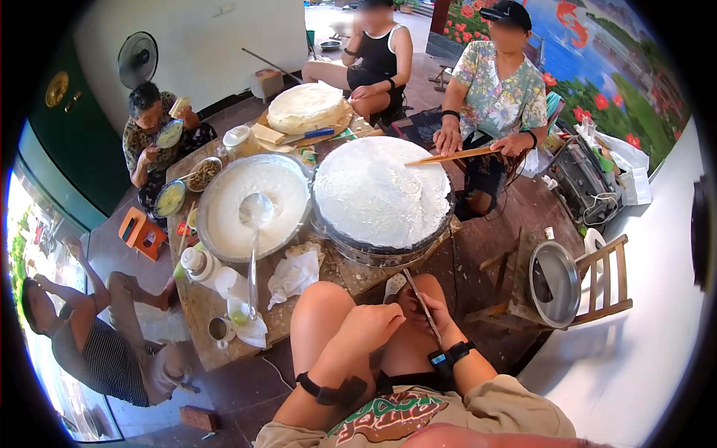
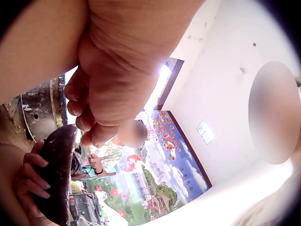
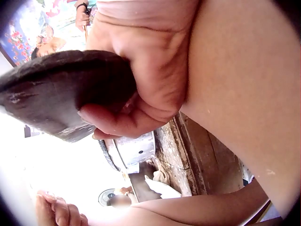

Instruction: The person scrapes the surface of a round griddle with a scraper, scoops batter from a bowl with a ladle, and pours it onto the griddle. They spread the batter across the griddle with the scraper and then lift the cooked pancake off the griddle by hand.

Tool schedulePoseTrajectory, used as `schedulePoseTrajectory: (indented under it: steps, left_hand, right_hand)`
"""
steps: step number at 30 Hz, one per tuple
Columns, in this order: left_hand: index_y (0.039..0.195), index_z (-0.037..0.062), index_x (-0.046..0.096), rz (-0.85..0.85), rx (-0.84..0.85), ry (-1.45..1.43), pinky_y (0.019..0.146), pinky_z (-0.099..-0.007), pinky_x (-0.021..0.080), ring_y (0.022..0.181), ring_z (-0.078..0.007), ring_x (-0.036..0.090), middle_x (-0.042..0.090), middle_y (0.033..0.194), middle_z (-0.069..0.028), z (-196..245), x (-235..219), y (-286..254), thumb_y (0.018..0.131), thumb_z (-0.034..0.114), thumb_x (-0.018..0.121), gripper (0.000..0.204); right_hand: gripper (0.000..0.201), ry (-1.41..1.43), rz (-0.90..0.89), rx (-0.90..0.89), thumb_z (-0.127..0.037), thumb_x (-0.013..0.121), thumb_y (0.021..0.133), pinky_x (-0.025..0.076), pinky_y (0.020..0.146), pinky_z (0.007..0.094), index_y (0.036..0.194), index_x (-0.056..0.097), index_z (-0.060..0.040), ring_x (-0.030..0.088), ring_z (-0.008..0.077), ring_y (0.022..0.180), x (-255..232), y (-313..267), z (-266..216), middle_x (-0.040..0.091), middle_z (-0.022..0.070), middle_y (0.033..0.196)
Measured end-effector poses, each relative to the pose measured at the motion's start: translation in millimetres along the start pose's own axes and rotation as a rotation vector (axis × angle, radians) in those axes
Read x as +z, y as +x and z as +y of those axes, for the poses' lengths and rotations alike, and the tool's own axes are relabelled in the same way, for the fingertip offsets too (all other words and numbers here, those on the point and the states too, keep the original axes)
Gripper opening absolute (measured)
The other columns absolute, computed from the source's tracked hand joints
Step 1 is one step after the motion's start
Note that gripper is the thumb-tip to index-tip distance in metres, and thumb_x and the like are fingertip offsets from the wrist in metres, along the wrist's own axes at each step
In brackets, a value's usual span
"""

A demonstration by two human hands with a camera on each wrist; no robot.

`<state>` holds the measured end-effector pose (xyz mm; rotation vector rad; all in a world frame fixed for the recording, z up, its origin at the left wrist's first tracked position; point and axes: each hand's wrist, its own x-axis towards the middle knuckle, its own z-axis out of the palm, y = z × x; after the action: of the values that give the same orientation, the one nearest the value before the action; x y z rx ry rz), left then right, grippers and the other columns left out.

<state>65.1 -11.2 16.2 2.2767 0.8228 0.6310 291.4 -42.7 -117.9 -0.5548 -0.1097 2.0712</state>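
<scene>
My right hand (image 1: 439,315) grips a dark, flat piece (image 1: 422,308) seen edge-on between my knees. The right wrist view shows this broad dark piece (image 3: 66,89) with a curved edge, fingers of the right hand (image 3: 146,75) wrapped round it. Over the thigh, my left hand (image 1: 373,325) is empty, its fingers loosely bent; in the left wrist view the left hand (image 2: 115,89) hangs near the dark piece (image 2: 59,174) without holding it. Beyond the knees stands a round griddle (image 1: 381,190) coated with pale batter, where a seated person holds a wooden stick (image 1: 455,155).
On the wooden table (image 1: 198,317) are a large batter basin (image 1: 280,179) with a ladle (image 1: 254,254), a stack of flatbreads (image 1: 308,108), crumpled cloth (image 1: 293,276) and a metal cup (image 1: 221,330). A chair (image 1: 597,280) with a metal basin (image 1: 554,284) stands right. Several people sit around.
</scene>
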Motion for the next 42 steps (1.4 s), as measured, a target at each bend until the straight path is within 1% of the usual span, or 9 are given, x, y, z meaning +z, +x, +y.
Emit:
schedulePoseTrajectory:
  steps: [7,10,15,19,23,25,31,37,42]
  left_hand:
    - [0.08,0.0061,0.057,0.001,0.011,-0.005,0.056,-0.0405,0.048,0.065,-0.0311,0.06,0.062,0.071,-0.012,1,0,1,0.084,0.018,0.056,0.013]
    - [0.08,0.0059,0.057,-0.007,0.009,0.002,0.056,-0.041,0.048,0.066,-0.0315,0.06,0.062,0.071,-0.0122,1,0,1,0.084,0.019,0.056,0.013]
    - [0.079,0.0057,0.057,-0.013,-0.003,-0.011,0.056,-0.0416,0.047,0.066,-0.0323,0.06,0.062,0.071,-0.0128,1,1,1,0.084,0.019,0.056,0.014]
    - [0.079,0.0055,0.056,-0.017,-0.009,-0.02,0.056,-0.0418,0.047,0.066,-0.0327,0.06,0.061,0.07,-0.0131,1,0,1,0.084,0.019,0.056,0.015]
    - [0.078,0.0075,0.057,0.011,0.021,-0.002,0.055,-0.0427,0.048,0.063,-0.0321,0.061,0.062,0.068,-0.0123,-1,1,1,0.084,0.021,0.056,0.015]
    - [0.078,0.0061,0.056,-0.008,0.015,-0.011,0.056,-0.0423,0.047,0.065,-0.0326,0.06,0.061,0.07,-0.0131,1,-1,1,0.085,0.02,0.056,0.015]
    - [0.08,0.0059,0.057,-0.016,-0.006,-0.034,0.057,-0.042,0.047,0.067,-0.0328,0.06,0.061,0.071,-0.0134,1,-1,0,0.085,0.02,0.056,0.015]
    - [0.08,0.006,0.057,-0.025,-0.021,-0.01,0.057,-0.0416,0.047,0.066,-0.0324,0.06,0.061,0.071,-0.0129,1,0,-1,0.085,0.02,0.055,0.015]
    - [0.079,0.0061,0.057,-0.009,-0.017,-0.01,0.056,-0.0414,0.047,0.065,-0.0321,0.06,0.062,0.07,-0.0125,2,-1,-1,0.085,0.02,0.056,0.016]
  right_hand:
    - [0.029,0.006,0.064,-0.011,-0.028,0.05,0.093,0.034,0.035,0.0166,0.116,0.055,-0.011,0.044,0.006,0.044,2,-2,1,0.052,-0.0025,0.073]
    - [0.031,0.015,0.014,-0.004,-0.029,0.049,0.093,0.034,0.034,0.017,0.118,0.054,-0.0113,0.045,0.0059,0.044,1,0,1,0.054,-0.0026,0.075]
    - [0.031,-0.044,0.069,-0.01,-0.029,0.048,0.094,0.035,0.034,0.0173,0.119,0.054,-0.0116,0.049,0.0052,0.046,-10,1,0,0.057,-0.0022,0.08]
    - [0.031,-0.005,0.006,0.0,-0.029,0.048,0.094,0.035,0.034,0.0171,0.119,0.054,-0.0113,0.048,0.0051,0.046,-6,1,1,0.057,-0.002,0.082]
    - [0.032,0.0,-0.024,0.008,-0.031,0.049,0.094,0.034,0.036,0.0167,0.119,0.054,-0.0112,0.046,0.0053,0.047,-5,2,1,0.056,-0.0015,0.081]
    - [0.032,-0.003,-0.036,0.008,-0.031,0.049,0.093,0.034,0.036,0.0164,0.119,0.053,-0.0112,0.044,0.0055,0.048,-5,3,2,0.055,-0.0011,0.08]
    - [0.033,0.01,0.041,0.014,-0.03,0.05,0.093,0.033,0.036,0.0164,0.119,0.053,-0.0113,0.043,0.006,0.048,-4,2,1,0.052,-0.0017,0.077]
    - [0.034,-0.038,0.009,-0.025,-0.03,0.051,0.092,0.032,0.036,0.0167,0.12,0.053,-0.0113,0.043,0.0064,0.047,-11,4,2,0.053,-0.0017,0.077]
    - [0.034,-0.023,0.042,-0.022,-0.031,0.051,0.092,0.032,0.036,0.0178,0.12,0.052,-0.0112,0.043,0.0069,0.046,-9,3,2,0.053,-0.0018,0.076]
